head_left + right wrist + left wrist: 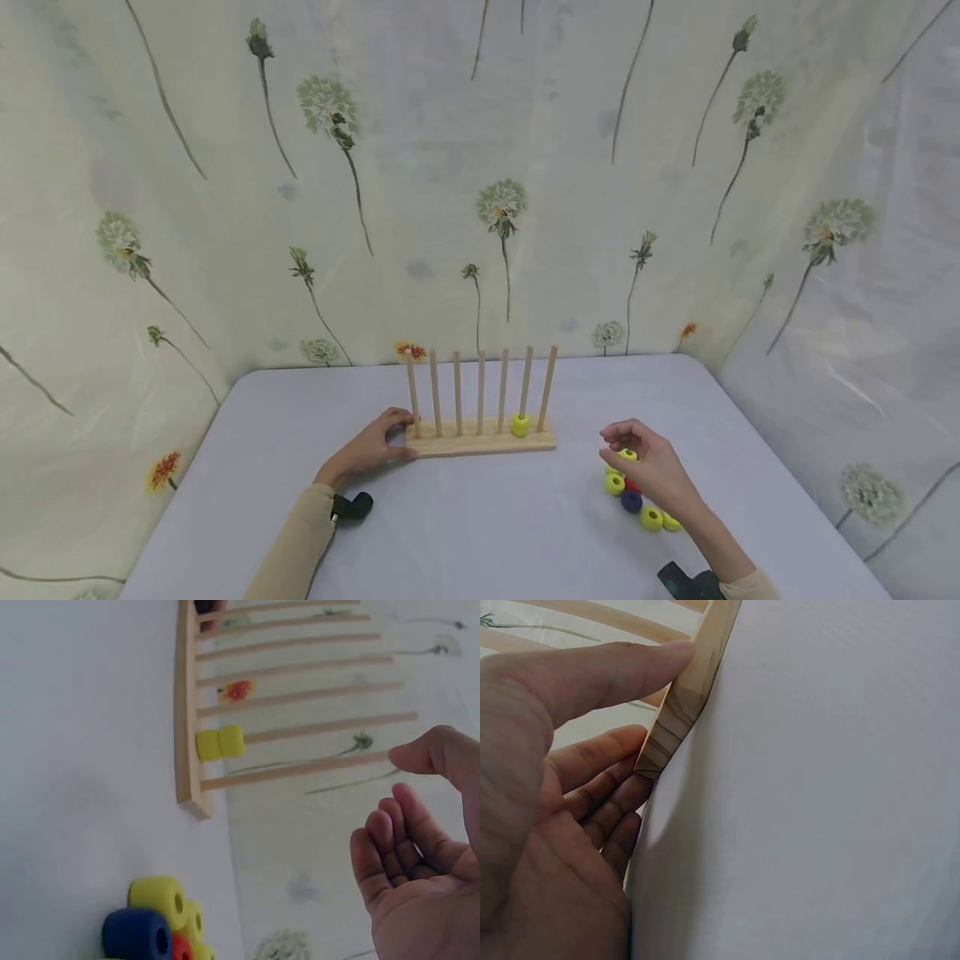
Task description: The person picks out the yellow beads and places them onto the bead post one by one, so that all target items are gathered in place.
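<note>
A wooden peg rack (pixel 480 442), with a row of several upright dowels, stands near the back of the table. My left hand (pixel 375 442) holds its left end, thumb along the front edge and fingers behind, as the left wrist view shows close up at the base end (pixel 676 712). Two yellow beads (pixel 220 742) sit stacked on the second dowel from the right. Over a cluster of loose beads hovers my right hand (pixel 651 468), its fingers loosely bent and nothing between them. Beneath it lie yellow beads (pixel 651 518), a dark blue bead (pixel 632 501) and a red one, partly hidden.
A white cloth covers the table (pixel 480 533). Behind and on both sides hangs a curtain (pixel 420 167) printed with dandelions. Black wrist cameras are strapped on at the left (pixel 352 507) and right sleeves.
</note>
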A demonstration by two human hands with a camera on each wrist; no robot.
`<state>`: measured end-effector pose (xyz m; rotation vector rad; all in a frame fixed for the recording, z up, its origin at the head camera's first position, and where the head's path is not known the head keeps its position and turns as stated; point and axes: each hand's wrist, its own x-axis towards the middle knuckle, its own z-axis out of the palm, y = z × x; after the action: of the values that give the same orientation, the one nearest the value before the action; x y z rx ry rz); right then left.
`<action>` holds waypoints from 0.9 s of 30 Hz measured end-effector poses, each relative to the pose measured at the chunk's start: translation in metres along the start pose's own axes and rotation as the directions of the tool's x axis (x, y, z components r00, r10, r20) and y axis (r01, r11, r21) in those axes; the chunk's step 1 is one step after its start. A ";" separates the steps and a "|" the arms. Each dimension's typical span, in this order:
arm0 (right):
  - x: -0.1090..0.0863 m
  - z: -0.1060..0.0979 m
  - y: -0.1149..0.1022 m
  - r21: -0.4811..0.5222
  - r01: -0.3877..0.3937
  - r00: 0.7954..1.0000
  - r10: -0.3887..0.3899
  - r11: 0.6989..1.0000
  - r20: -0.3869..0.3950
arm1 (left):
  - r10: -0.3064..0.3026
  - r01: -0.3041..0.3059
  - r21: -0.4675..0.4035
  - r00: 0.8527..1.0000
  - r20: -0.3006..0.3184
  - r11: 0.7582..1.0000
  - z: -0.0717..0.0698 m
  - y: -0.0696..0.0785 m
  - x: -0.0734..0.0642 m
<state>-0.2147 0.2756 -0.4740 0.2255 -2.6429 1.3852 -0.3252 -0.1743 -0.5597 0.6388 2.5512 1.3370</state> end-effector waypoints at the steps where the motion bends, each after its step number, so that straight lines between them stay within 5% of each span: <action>1: -0.004 -0.003 0.004 -0.012 -0.014 1.000 0.014 1.000 -0.005 | 0.002 -0.002 0.004 1.000 -0.002 1.000 0.000 0.001 0.000; 18: -0.041 -0.036 0.050 -0.189 -0.202 0.979 0.204 0.961 -0.010 | 0.005 -0.003 0.074 1.000 -0.027 0.997 0.001 -0.002 -0.002; 27: -0.056 -0.045 0.069 -0.183 -0.331 0.940 0.341 0.926 0.025 | 0.005 -0.003 0.065 1.000 -0.029 0.998 0.003 -0.002 -0.001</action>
<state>-0.1713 0.3552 -0.5157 -0.2263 -2.9348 1.2305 -0.3242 -0.1733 -0.5633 0.6407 2.6275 1.2783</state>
